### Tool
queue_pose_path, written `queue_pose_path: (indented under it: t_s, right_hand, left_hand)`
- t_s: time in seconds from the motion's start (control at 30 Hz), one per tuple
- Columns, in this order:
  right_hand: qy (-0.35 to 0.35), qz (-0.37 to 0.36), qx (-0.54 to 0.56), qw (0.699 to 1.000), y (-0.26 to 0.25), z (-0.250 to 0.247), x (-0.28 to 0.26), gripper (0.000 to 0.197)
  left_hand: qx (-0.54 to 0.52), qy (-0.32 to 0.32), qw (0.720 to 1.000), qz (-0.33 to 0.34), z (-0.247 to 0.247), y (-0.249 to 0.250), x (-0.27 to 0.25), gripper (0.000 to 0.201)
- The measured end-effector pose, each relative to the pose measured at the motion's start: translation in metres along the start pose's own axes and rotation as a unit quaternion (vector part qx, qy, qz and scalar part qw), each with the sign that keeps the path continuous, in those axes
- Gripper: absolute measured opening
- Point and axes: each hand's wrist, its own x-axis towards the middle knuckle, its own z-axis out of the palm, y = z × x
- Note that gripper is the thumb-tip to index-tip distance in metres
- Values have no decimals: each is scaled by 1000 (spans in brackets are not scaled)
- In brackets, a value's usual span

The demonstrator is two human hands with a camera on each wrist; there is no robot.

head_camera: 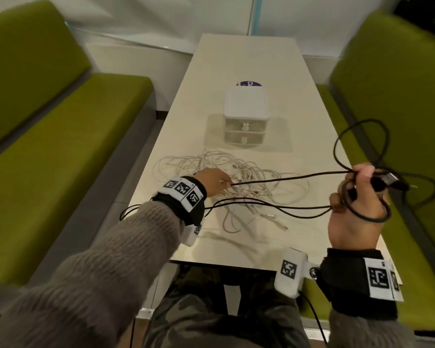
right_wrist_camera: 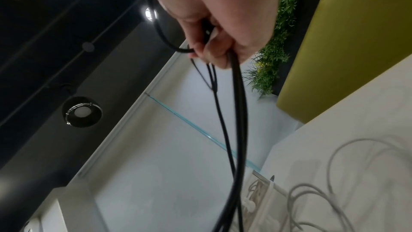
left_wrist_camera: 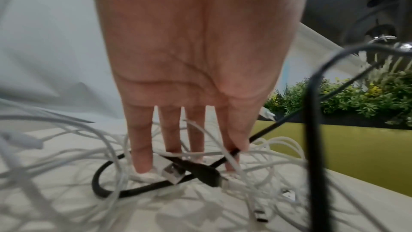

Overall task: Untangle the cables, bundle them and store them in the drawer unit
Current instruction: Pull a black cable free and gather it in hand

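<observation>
Right hand [head_camera: 354, 209]: raised at right, fingers [right_wrist_camera: 205, 48] curled around black cable [head_camera: 274, 180] loops.
Left hand [head_camera: 211, 183]: fingers [left_wrist_camera: 142, 147] extended into white cables [head_camera: 236, 177], thumb pinching black cable.
Drawer unit [head_camera: 245, 114]: mid-tabletop [head_camera: 236, 59], beyond the tangle, drawers closed.

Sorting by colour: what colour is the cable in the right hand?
Black cable; clearest in the head view.

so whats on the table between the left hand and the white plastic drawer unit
In the head view, only white tangled cables lie between the left hand and the white plastic drawer unit, then bare tabletop.
</observation>
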Motion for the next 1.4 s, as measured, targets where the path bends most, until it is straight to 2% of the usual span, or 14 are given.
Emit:
queue_pose_path:
  t_s: [0.07, 0.13, 0.23, 0.3, 0.4, 0.47, 0.5, 0.63, 0.73, 0.8, 0.93, 1.03, 1.23, 1.4]
  right_hand:
    - [57, -28, -23, 998, 5, -2, -3, 19]
    - [80, -42, -61, 994, 13, -2, -4, 18]
    - [66, -48, -126, 989, 26, 5, -5, 20]
    - [29, -52, -189, 980, 36, 10, -5, 20]
    - [-21, -49, -303, 952, 51, 12, -8, 20]
    - [-31, -27, -346, 937, 57, 13, -11, 22]
    - [-34, -15, -354, 935, 60, 13, -13, 23]
    - [-51, 9, -365, 930, 63, 19, -20, 24]
    - [-62, 8, -358, 931, 60, 21, -24, 22]
    - [-58, 0, -349, 935, 55, 20, -23, 20]
    - [-37, -21, -336, 941, 44, 17, -17, 18]
    - [-40, -35, -341, 939, 38, 13, -16, 19]
    - [-72, -14, -352, 933, 39, 13, -20, 20]
    - [-88, -15, -361, 928, 43, 13, -22, 26]
  left_hand:
    - [-50, 29, 998, 19, -2, -7, -2, 28]
    - [-91, 31, 994, 43, -2, -11, -4, 24]
    - [-113, 16, 992, 55, -2, -14, -7, 27]
    - [-127, 30, 991, 41, -4, -15, -11, 31]
    - [-65, 128, 989, 41, -4, -15, -19, 24]
    - [-2, 216, 975, 51, 2, -14, -25, 20]
    - [-3, 236, 969, 69, 7, -12, -28, 20]
    - [-68, 144, 974, 158, 34, -8, -31, 21]
    - [-90, 147, 980, 102, 39, -19, -18, 20]
    - [-69, 123, 988, 67, 37, -26, -11, 21]
    - [-20, 101, 992, 69, 32, -27, -7, 25]
    - [51, 115, 991, 51, 33, -20, -3, 25]
    - [142, 115, 983, 26, 32, -9, 4, 19]
    - [220, 99, 970, 41, 37, 0, 3, 19]
